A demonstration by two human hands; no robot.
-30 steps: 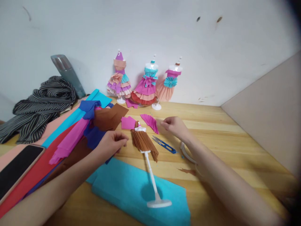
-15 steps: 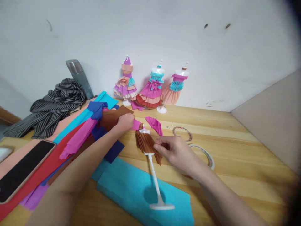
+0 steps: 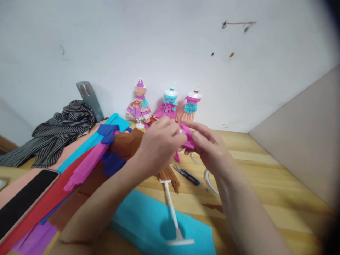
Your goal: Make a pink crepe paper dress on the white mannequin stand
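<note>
The right hand (image 3: 212,148) pinches a small folded piece of bright pink paper (image 3: 188,138) between thumb and fingers, above the wooden table (image 3: 239,159). The left hand (image 3: 162,143) is curled against the paper's left edge; whether its fingertips pinch, I cannot tell. Below lies a white mannequin stand (image 3: 172,209) with brown pleated paper (image 3: 169,176), near blue-handled snips (image 3: 189,176).

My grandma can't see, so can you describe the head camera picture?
A left hand and right hand hold pink paper above a wooden table. Behind them, three mini mannequins in paper dresses stand near the wall.
</note>
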